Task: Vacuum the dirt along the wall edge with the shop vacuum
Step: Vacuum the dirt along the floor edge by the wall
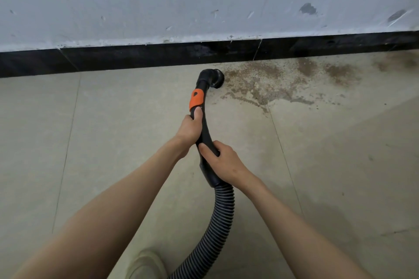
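A black vacuum wand (204, 129) with an orange collar (196, 99) points toward the wall. Its round brush nozzle (216, 77) rests on the floor at the left edge of a brown dirt patch (267, 80), just in front of the black skirting (136, 56). My left hand (190, 129) grips the wand just below the orange collar. My right hand (223, 161) grips it lower down, near where the ribbed hose (217, 222) joins. The dirt spreads to the right along the wall edge. The vacuum body is out of view.
A scuffed white wall (204, 0) rises above the skirting. Beige floor tiles (90, 131) stretch left and right. The hose curls down toward the bottom edge, beside a light shoe (145, 265).
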A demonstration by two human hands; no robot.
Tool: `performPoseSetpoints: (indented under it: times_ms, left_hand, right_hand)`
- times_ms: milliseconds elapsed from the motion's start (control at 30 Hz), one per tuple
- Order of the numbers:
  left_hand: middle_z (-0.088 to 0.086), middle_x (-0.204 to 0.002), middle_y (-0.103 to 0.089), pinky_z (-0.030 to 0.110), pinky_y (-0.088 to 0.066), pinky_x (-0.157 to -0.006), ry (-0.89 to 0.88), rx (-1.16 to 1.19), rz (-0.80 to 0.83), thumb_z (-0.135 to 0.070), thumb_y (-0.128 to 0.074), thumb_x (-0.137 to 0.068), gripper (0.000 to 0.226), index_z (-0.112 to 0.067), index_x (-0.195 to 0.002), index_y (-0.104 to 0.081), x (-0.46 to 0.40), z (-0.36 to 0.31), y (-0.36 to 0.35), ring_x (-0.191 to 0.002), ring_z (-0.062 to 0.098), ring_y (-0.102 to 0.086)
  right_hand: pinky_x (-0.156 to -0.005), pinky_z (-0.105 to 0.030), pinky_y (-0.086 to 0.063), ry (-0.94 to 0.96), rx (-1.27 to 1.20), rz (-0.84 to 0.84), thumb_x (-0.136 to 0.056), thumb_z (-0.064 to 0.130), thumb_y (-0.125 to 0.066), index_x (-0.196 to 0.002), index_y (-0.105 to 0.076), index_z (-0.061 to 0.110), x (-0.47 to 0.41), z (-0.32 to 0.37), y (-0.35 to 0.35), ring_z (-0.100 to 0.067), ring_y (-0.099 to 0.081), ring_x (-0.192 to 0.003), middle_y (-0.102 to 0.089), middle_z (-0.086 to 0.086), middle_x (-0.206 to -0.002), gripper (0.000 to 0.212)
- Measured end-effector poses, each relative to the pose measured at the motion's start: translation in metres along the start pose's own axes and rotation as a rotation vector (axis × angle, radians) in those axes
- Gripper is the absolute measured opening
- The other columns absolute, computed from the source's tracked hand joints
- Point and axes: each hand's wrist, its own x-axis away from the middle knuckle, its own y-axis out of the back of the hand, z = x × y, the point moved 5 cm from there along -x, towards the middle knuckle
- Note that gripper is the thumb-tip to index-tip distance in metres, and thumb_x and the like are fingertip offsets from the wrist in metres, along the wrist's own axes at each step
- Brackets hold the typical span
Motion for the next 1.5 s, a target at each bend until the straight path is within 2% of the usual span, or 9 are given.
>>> performPoseSetpoints:
  times_ms: [200,333,433,500,933,1100,1267,1433,1500]
  left_hand:
    - [0.004,-0.084,-0.052,0.028,-0.041,-0.06,0.014,0.033,-0.154,-0.046,-0.028,-0.099,0.048,-0.003,-0.112,-0.047,0.009,0.021,0.031,-0.072,0.016,-0.051]
    - [0.015,-0.102,-0.059,0.04,-0.05,-0.084,0.044,0.092,-0.212,-0.046,-0.029,-0.098,0.051,-0.002,-0.114,-0.047,0.019,0.043,0.05,-0.092,0.028,-0.059]
    - [0.01,-0.09,-0.056,0.034,-0.049,-0.074,0.041,0.05,-0.208,-0.045,-0.029,-0.098,0.049,-0.001,-0.111,-0.048,0.024,0.043,0.047,-0.082,0.023,-0.057]
    - [0.006,-0.083,-0.052,0.031,-0.045,-0.065,0.039,0.013,-0.198,-0.043,-0.028,-0.099,0.046,-0.002,-0.109,-0.046,0.029,0.039,0.039,-0.075,0.019,-0.053]
    - [0.009,-0.091,-0.054,0.034,-0.048,-0.079,0.019,-0.054,0.068,-0.047,-0.027,-0.1,0.056,0.0,-0.12,-0.048,0.038,0.02,-0.017,-0.085,0.024,-0.055]
    - [0.005,-0.081,-0.051,0.03,-0.043,-0.065,0.032,-0.036,-0.049,-0.046,-0.027,-0.1,0.053,0.0,-0.116,-0.049,0.043,0.028,0.004,-0.071,0.017,-0.051]
    - [0.004,-0.079,-0.049,0.027,-0.039,-0.056,0.051,-0.016,-0.142,-0.045,-0.026,-0.1,0.052,0.0,-0.116,-0.047,0.05,0.039,0.022,-0.069,0.014,-0.049]
    - [0.006,-0.091,-0.053,0.031,-0.043,-0.075,0.018,-0.06,-0.073,-0.045,-0.028,-0.1,0.053,0.0,-0.122,-0.046,0.042,0.012,0.001,-0.081,0.021,-0.054]
    - [0.007,-0.092,-0.053,0.031,-0.043,-0.077,0.006,-0.084,-0.022,-0.044,-0.027,-0.1,0.052,-0.001,-0.123,-0.045,0.036,-0.003,-0.013,-0.087,0.023,-0.053]
  right_hand:
    - [-0.063,-0.024,-0.043,0.023,0.043,0.141,-0.094,0.046,-0.05,-0.08,-0.051,0.021,0.006,0.012,-0.021,-0.014,-0.057,-0.072,-0.06,0.001,-0.082,0.029]
    - [-0.064,-0.025,-0.044,0.018,0.083,0.219,-0.093,0.049,-0.049,-0.085,-0.053,0.02,0.015,0.015,-0.038,-0.016,-0.059,-0.075,-0.062,0.0,-0.086,0.03]
    - [-0.061,-0.025,-0.043,0.005,0.055,0.211,-0.094,0.049,-0.048,-0.08,-0.05,0.022,0.023,0.014,-0.038,-0.014,-0.057,-0.071,-0.06,0.001,-0.083,0.03]
    - [-0.061,-0.024,-0.042,0.0,0.059,0.201,-0.094,0.049,-0.047,-0.08,-0.049,0.023,0.029,0.011,-0.034,-0.014,-0.057,-0.071,-0.059,0.001,-0.083,0.03]
    - [-0.057,-0.021,-0.041,-0.065,-0.009,0.006,-0.095,0.048,-0.047,-0.08,-0.048,0.025,0.056,-0.009,-0.002,-0.01,-0.056,-0.071,-0.057,0.003,-0.082,0.028]
    - [-0.057,-0.021,-0.041,-0.039,0.024,0.075,-0.094,0.048,-0.047,-0.079,-0.048,0.025,0.054,0.002,-0.015,-0.01,-0.056,-0.069,-0.058,0.004,-0.081,0.028]
    - [-0.058,-0.022,-0.04,-0.022,0.053,0.161,-0.094,0.049,-0.048,-0.079,-0.049,0.021,0.051,0.006,-0.027,-0.011,-0.055,-0.068,-0.057,0.003,-0.079,0.031]
    - [-0.058,-0.022,-0.042,-0.05,0.007,0.035,-0.093,0.047,-0.049,-0.077,-0.049,0.024,0.042,-0.001,-0.01,-0.011,-0.056,-0.07,-0.058,0.003,-0.08,0.029]
    - [-0.061,-0.023,-0.044,-0.075,-0.043,-0.01,-0.093,0.048,-0.05,-0.079,-0.051,0.023,0.037,-0.002,0.003,-0.013,-0.059,-0.072,-0.06,0.001,-0.082,0.029]
